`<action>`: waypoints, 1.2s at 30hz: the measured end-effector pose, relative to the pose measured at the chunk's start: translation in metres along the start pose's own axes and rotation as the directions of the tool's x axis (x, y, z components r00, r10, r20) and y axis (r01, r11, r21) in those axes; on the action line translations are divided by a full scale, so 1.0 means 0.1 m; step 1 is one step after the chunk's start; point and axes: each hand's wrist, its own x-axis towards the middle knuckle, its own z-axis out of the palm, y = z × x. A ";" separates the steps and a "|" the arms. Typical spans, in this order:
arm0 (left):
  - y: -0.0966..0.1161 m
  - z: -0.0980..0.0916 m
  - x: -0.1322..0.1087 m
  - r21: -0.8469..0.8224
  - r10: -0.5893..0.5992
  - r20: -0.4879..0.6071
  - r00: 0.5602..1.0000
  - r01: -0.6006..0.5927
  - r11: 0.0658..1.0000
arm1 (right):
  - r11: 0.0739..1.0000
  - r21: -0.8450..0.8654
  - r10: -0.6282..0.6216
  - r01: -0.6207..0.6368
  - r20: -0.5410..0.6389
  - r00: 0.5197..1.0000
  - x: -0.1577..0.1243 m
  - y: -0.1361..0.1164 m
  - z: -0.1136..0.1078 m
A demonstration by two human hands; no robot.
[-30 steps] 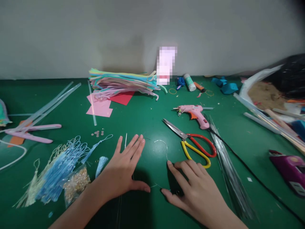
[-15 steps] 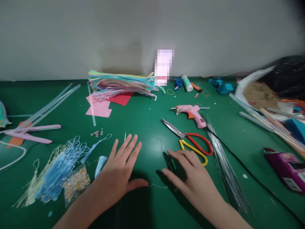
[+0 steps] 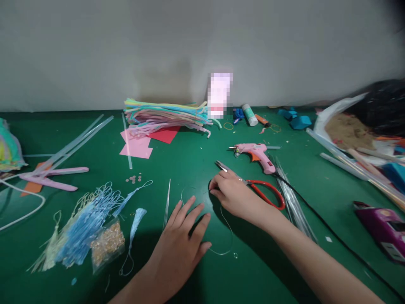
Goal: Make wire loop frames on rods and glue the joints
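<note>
Right-hand fingers [image 3: 217,185] have moved forward, pinching a thin, pale, curving wire [image 3: 232,235], left-hand fingers [image 3: 186,209] spread.

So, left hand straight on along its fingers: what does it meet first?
Likely the thin, pale, curved strand of thread or wire arcing just beyond the fingers of the left hand; whether they already touch it is unclear.

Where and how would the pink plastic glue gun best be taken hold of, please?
Probably by the pink handle, coming from the near right: the glue gun lies on its side with that handle slanting toward the person and its metal nozzle pointing left.
</note>
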 end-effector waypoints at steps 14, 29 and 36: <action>0.09 -0.25 0.40 -0.825 -0.389 0.407 0.827 0.515 0.231 | 0.409 0.848 0.080 -0.338 0.335 0.939 -0.16 -0.24 -0.28; 0.01 -0.35 0.40 -0.518 -0.352 0.174 0.919 0.390 0.761 | 0.320 0.879 0.129 -0.352 0.328 0.936 -0.17 -0.22 -0.17; 0.14 -0.22 0.35 0.184 -0.083 -0.289 0.954 0.141 0.973 | 0.210 0.921 0.215 -0.328 0.284 0.934 -0.22 -0.31 -0.17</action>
